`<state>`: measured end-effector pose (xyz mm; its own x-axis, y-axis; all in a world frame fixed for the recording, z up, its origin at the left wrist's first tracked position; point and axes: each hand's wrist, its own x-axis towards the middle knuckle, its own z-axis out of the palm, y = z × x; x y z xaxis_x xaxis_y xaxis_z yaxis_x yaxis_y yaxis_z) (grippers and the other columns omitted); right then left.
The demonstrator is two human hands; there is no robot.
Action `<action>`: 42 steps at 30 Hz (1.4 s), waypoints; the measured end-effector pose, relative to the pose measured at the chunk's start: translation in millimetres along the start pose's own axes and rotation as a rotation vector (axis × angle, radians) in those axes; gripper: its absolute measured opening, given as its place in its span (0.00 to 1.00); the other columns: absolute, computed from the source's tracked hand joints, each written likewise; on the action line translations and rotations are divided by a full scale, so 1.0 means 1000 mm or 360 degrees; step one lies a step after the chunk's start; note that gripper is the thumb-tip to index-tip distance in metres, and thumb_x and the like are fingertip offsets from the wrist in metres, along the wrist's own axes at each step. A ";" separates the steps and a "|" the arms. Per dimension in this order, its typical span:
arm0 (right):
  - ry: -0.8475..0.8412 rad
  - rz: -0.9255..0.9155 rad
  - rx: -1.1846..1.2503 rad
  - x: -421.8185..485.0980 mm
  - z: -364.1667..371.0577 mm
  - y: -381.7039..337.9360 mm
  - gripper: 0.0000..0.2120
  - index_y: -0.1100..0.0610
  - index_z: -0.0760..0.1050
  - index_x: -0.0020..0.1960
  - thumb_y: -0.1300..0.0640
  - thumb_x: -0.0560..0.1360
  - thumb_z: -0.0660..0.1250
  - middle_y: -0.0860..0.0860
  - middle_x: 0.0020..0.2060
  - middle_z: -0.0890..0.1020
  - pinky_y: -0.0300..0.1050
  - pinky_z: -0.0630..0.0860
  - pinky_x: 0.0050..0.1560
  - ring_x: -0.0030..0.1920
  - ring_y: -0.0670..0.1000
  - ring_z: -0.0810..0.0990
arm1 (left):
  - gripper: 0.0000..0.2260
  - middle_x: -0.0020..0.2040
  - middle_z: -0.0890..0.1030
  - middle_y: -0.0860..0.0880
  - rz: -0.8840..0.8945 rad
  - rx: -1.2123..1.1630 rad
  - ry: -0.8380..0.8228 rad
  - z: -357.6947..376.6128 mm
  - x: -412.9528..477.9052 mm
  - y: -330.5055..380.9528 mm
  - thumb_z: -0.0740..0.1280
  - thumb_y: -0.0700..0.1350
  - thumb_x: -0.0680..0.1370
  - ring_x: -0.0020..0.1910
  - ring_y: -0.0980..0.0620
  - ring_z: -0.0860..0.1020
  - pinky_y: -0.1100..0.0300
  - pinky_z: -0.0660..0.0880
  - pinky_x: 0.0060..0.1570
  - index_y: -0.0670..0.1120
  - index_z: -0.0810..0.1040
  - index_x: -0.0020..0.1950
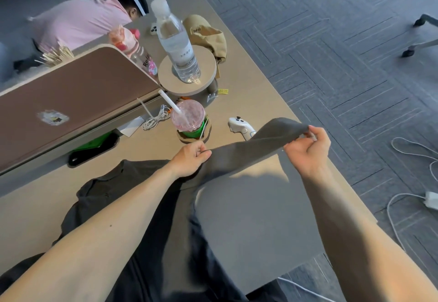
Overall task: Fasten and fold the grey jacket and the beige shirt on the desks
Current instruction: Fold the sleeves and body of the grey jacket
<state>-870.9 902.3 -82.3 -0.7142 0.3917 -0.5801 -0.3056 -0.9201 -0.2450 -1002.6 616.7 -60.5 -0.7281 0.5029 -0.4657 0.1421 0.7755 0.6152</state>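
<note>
The grey jacket (132, 197) lies spread on the beige desk (260, 218), its collar toward the far left and its body running down under my forearms. One sleeve (256, 145) is lifted off the desk and stretched between my hands. My left hand (189, 158) pinches the sleeve near the shoulder. My right hand (310, 150) pinches the cuff end, raised over the desk's right edge. A beige garment (208, 36) sits bunched at the far end of the desk; I cannot tell if it is the shirt.
A pink iced drink with a straw (188, 119), a white controller (239, 125) and a water bottle (176, 40) on a round stand sit just beyond the sleeve. A brown divider panel (71, 102) stands at left. A person in pink (78, 24) bends beyond it. Cables (403, 197) lie on the carpet.
</note>
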 end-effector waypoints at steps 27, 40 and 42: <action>-0.0645 -0.0913 -0.4568 0.035 -0.018 0.014 0.14 0.50 0.80 0.56 0.59 0.71 0.67 0.54 0.64 0.69 0.55 0.64 0.55 0.63 0.60 0.66 | 0.21 0.29 0.66 0.54 0.0288 0.0373 -0.0429 0.004 0.007 0.032 0.76 0.50 0.72 0.29 0.56 0.64 0.57 0.60 0.33 0.49 0.65 0.32; -0.0491 -0.0257 -0.3297 -0.002 0.081 -0.084 0.15 0.61 0.70 0.34 0.57 0.73 0.72 0.53 0.28 0.68 0.44 0.62 0.33 0.30 0.49 0.65 | 0.10 0.36 0.78 0.53 0.0105 0.0321 0.0047 0.008 0.021 0.050 0.70 0.49 0.77 0.40 0.50 0.76 0.58 0.69 0.37 0.54 0.75 0.37; -0.0428 -0.0243 -0.3251 -0.008 0.092 -0.083 0.15 0.59 0.71 0.35 0.55 0.71 0.74 0.52 0.29 0.70 0.44 0.62 0.33 0.32 0.50 0.67 | 0.05 0.40 0.78 0.53 0.0119 0.0341 0.0153 0.013 0.020 0.063 0.70 0.47 0.76 0.42 0.51 0.76 0.59 0.69 0.38 0.51 0.77 0.41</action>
<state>-897.6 975.7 14.0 -0.8687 0.2646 -0.4187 0.4945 0.5120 -0.7023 -999.6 680.5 -39.4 -0.7692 0.5313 -0.3551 0.3297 0.8059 0.4918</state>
